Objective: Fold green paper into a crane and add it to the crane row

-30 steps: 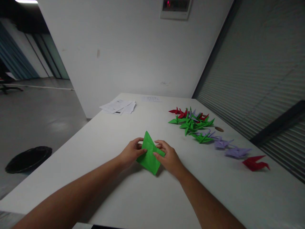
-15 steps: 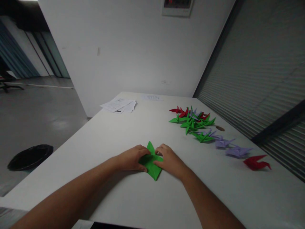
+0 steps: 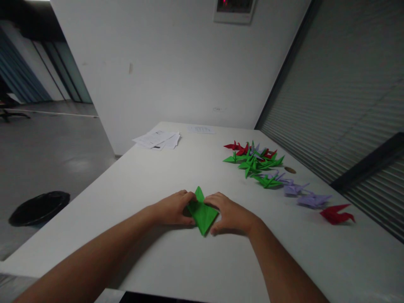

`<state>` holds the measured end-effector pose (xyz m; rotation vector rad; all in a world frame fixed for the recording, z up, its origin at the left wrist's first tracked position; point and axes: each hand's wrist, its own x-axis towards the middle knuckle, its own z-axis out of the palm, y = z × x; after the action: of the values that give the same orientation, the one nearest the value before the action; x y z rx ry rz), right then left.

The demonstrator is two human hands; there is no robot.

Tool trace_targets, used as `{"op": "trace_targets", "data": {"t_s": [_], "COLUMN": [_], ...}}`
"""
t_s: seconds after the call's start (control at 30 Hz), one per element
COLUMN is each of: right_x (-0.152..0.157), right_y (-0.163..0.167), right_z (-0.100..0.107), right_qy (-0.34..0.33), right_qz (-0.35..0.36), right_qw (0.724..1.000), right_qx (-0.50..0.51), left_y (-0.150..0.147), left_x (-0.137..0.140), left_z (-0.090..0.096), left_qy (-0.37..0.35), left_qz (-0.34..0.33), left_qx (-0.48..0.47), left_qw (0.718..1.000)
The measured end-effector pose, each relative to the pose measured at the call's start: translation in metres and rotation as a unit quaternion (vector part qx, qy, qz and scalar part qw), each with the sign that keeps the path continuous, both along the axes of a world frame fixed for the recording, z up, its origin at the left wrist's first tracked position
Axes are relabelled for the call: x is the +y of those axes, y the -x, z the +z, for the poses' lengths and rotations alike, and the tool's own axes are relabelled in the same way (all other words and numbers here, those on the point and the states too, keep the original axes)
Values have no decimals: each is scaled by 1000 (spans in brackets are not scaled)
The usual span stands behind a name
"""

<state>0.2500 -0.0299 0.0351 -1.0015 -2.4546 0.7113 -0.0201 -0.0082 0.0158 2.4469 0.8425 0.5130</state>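
Observation:
A green folded origami paper (image 3: pixel 204 214), shaped like a kite with a narrow point at its far end, lies on the white table. My left hand (image 3: pixel 178 208) grips its left side, fingers on the upper edge and thumb lower down by the left corner, which is hidden. My right hand (image 3: pixel 232 213) curves round the right corner with thumb and fingers apart. Its fingertips touch the upper right edge, while the thumb rests near the lower right edge.
Several green, red and purple paper cranes (image 3: pixel 252 164) cluster at the right, trailing to a red crane (image 3: pixel 337 214). A brown round object (image 3: pixel 290 170) lies beside them. Printed sheets (image 3: pixel 158 139) are at the far left. A black-lined bin (image 3: pixel 39 208) stands on the floor.
My right thumb has come off the paper's face and moved down beside its lower right edge, opening that hand and uncovering the right corner. My left hand stays about where it was.

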Motion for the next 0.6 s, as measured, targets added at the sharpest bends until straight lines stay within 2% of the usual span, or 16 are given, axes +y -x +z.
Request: {"op": "trace_targets", "data": {"t_s": [0.2,0.6], "right_x": [2,3], "right_y": [-1,-2], "right_z": [0,3], "right_qy": [-5,-15], "right_qz": [4,25], "right_qw": [1000,998], "right_qx": [-25,-57], "left_y": [0,0], "left_x": [0,0], "left_z": [4,6], "left_qy": [15,23], "left_qz": [10,4], "left_qx": [55,77], "left_qw": [998,997]}}
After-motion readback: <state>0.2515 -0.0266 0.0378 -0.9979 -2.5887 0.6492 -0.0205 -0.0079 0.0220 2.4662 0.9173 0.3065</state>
